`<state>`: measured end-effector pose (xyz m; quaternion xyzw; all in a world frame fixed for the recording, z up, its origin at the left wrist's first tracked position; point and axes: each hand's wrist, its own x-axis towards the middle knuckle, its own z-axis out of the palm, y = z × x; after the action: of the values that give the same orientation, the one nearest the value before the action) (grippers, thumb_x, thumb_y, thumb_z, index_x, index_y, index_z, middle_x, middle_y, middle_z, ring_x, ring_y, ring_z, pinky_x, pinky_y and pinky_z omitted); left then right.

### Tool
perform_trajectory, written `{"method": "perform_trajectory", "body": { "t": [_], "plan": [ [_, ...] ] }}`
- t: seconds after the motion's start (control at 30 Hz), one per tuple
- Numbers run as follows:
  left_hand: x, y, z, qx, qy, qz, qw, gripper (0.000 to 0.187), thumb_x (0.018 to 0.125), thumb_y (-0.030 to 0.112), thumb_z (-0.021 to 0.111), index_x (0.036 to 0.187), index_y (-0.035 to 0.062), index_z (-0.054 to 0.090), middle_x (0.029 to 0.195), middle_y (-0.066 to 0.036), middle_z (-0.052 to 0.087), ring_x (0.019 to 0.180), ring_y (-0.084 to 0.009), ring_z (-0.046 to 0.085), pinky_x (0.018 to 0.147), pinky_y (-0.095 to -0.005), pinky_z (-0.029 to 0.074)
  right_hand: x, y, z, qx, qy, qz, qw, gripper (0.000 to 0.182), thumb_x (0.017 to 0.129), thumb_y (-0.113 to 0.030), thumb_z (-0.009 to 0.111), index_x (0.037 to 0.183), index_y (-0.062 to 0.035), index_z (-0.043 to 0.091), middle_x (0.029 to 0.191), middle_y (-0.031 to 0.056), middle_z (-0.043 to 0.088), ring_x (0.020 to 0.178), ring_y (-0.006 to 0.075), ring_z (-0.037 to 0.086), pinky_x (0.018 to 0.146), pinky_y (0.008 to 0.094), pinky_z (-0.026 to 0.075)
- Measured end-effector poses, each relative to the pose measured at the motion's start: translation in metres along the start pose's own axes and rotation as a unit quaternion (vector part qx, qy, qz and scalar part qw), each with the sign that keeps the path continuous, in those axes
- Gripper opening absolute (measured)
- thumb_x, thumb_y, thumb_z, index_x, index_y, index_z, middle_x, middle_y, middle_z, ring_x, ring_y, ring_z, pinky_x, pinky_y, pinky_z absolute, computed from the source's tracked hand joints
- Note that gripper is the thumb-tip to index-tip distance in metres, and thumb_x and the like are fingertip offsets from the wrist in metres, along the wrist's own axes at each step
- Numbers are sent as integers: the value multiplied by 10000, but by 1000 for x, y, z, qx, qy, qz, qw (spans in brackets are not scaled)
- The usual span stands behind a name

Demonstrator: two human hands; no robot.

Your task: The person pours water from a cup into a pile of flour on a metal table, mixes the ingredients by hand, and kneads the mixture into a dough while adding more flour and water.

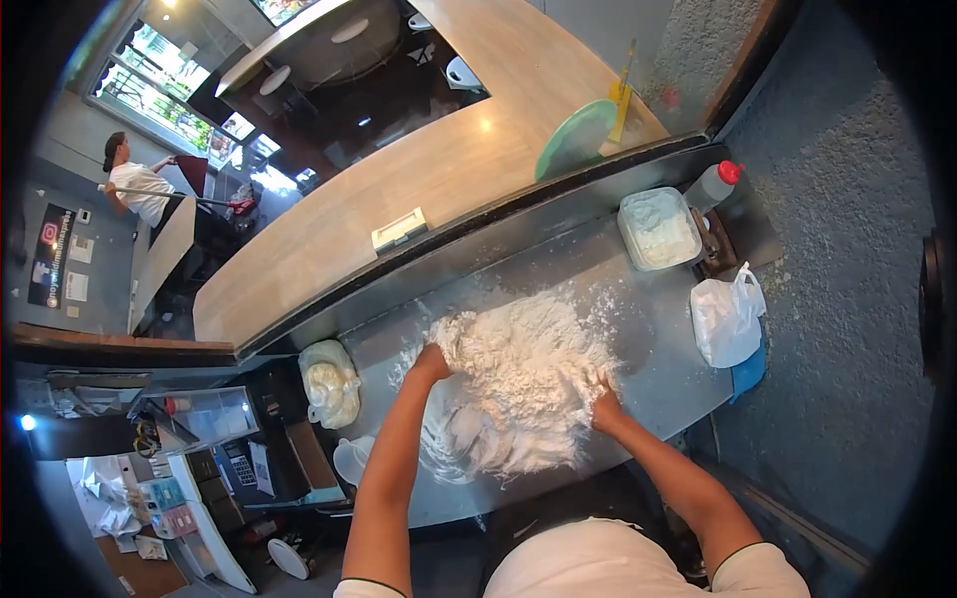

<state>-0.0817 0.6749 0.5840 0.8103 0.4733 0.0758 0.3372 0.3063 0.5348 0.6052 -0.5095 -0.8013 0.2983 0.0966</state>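
A wide heap of white, crumbly flour [528, 374] lies spread on the metal worktop [658, 319] in front of me. My left hand [436, 363] reaches into its left edge, the fingers buried out of sight. On the opposite side, my right hand [604, 401] presses against the right edge of the heap, its fingers also mostly covered by flour. Whether either hand grips any of it cannot be made out. Loose flour is dusted across the metal around the heap.
A plastic tub of white powder [660, 229], a red-capped bottle [716, 185] and a white plastic bag [726, 317] stand at the right. Left are a tied bag [330, 384] and a clear jug [353, 459]. Beyond the wooden counter [419, 199], a person [145, 187] holds a long-handled tool.
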Motion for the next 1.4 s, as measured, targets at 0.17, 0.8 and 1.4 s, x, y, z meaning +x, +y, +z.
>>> {"method": "perform_trajectory", "body": {
  "t": [0.17,0.8,1.4],
  "plan": [
    [-26,8,90,-70,95,-92,989,810,785,430,750,1434,37,470,1443,-264,485,1328,-443,445,1133,-462,353,43,-10,75,-71,98,13,993,655,826,-290,704,1410,-57,522,1550,226,383,1455,405,310,1210,554,162],
    [-149,87,211,60,307,-245,918,993,751,580,731,1502,22,398,1505,-290,395,1412,-469,322,1181,-535,248,243,19,78,-268,-360,-261,854,156,662,-262,708,732,-128,746,817,146,727,817,348,689,753,469,513],
    [-102,84,76,-39,285,-12,958,411,875,280,647,1248,108,663,1298,-141,638,1222,-330,571,1066,-482,415,92,-126,0,58,-19,-87,994,367,862,-225,678,1189,-59,667,1215,184,667,1127,369,616,977,434,483]
  ]
}}
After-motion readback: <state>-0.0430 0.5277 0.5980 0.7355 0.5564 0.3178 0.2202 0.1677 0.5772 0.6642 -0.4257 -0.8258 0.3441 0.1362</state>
